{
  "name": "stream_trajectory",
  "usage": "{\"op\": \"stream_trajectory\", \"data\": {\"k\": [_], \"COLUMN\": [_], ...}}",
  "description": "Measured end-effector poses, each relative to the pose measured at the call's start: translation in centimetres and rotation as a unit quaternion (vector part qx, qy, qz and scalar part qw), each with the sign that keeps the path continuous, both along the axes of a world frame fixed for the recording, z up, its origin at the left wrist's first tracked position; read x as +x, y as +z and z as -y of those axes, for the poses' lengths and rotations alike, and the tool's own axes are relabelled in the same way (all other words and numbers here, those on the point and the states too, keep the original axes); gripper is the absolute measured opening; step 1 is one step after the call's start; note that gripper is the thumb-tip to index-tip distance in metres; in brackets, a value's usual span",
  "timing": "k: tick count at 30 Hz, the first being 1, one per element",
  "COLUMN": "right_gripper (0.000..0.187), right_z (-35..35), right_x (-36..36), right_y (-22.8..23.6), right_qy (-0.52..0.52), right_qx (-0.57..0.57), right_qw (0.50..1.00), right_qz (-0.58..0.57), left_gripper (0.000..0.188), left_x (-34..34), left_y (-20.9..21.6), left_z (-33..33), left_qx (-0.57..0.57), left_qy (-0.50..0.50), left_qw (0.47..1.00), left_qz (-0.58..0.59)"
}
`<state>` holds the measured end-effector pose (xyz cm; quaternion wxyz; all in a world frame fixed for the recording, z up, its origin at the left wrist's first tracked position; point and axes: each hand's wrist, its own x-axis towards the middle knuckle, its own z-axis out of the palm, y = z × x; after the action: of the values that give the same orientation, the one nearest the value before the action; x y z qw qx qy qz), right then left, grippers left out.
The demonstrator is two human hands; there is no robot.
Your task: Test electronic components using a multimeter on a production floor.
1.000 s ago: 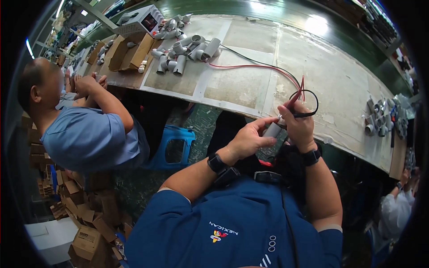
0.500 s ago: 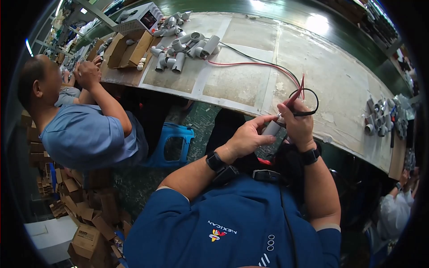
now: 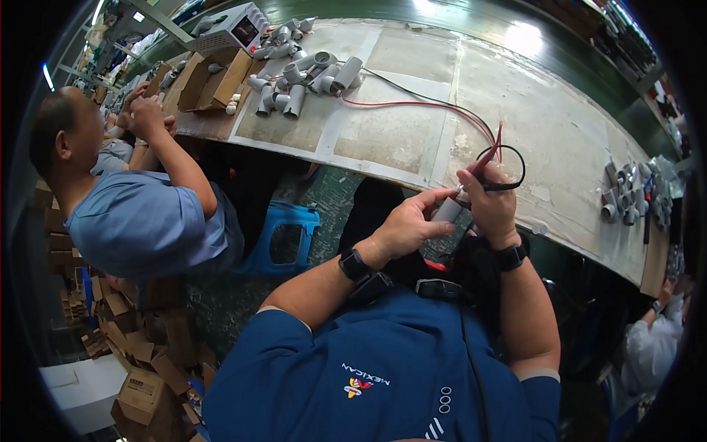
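Note:
My left hand point(image 3: 412, 225) is closed around a grey cylindrical housing point(image 3: 447, 211) just off the near edge of the table. Against its upper end, my right hand point(image 3: 490, 202) grips a pair of test probes point(image 3: 487, 160), one red and one black. Their tips meet the housing near my left fingertips; the exact contact is too small to make out. From the probes, a red lead point(image 3: 420, 104) and a black lead point(image 3: 423, 96) run left over the table toward a heap of grey fittings point(image 3: 313, 77).
A cardboard box point(image 3: 213, 81) and a white instrument with a dark screen point(image 3: 239, 28) stand at the table's far left. More grey parts point(image 3: 630, 195) lie at the right end. A co-worker point(image 3: 147, 199) sits to my left near a blue stool point(image 3: 287, 236). Cartons point(image 3: 143, 394) are piled on the floor.
My hands keep nearly the same pose on the housing and probes. The co-worker's hands at the left have shifted slightly.

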<state>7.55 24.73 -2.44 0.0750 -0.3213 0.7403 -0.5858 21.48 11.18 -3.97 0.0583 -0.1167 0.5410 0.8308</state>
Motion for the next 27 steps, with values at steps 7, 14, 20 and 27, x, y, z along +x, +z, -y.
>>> {"op": "stream_trajectory", "data": {"k": [7,14,20,27], "right_gripper": [0.014,0.014,0.012,0.015], "right_z": [0.0,0.1,-0.7,-2.8], "right_x": [0.3,0.0,-0.9,-2.7], "right_y": [0.3,-0.1,0.3,-0.2], "right_qy": [-0.005,0.000,0.016,0.025], "right_qx": [0.004,0.000,-0.028,-0.039], "right_qw": [1.000,1.000,0.984,0.987], "right_qz": [0.015,-0.013,0.173,0.155], "left_gripper": [0.068,0.068,0.067,0.059], "left_x": [0.1,0.1,0.2,-1.2], "left_y": [0.1,-0.1,1.7,5.2], "left_z": [0.0,0.0,0.5,10.6], "left_qx": [0.019,0.015,-0.067,-0.548], "left_qy": [0.001,0.007,-0.020,0.123], "left_qw": [1.000,1.000,0.997,0.826], "left_qz": [-0.005,-0.003,0.022,-0.049]}}
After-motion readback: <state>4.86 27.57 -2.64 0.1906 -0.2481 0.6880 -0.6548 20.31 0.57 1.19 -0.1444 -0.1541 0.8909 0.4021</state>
